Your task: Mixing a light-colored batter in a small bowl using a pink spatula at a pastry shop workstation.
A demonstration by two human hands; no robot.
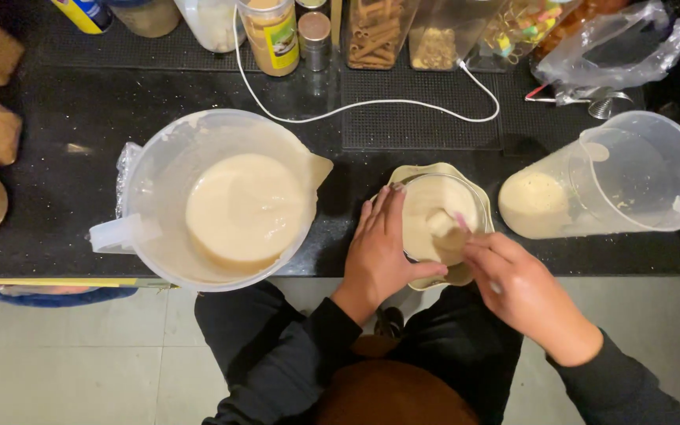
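A small clear glass (438,216) with pale batter in it stands on a cream saucer-like dish (423,172) at the counter's front edge. My left hand (379,252) wraps the glass's left side. My right hand (517,287) holds a thin pink-tipped utensil (460,223) whose end dips into the batter. To the left sits a large clear plastic jug (222,197) with a handle, holding a pool of the same beige batter.
A second clear jug (615,185) lies on its side at the right with batter residue. A white cable (371,102) loops across the black counter (57,173). Jars, a pasta container and plastic bags line the back. Wooden pieces sit at far left.
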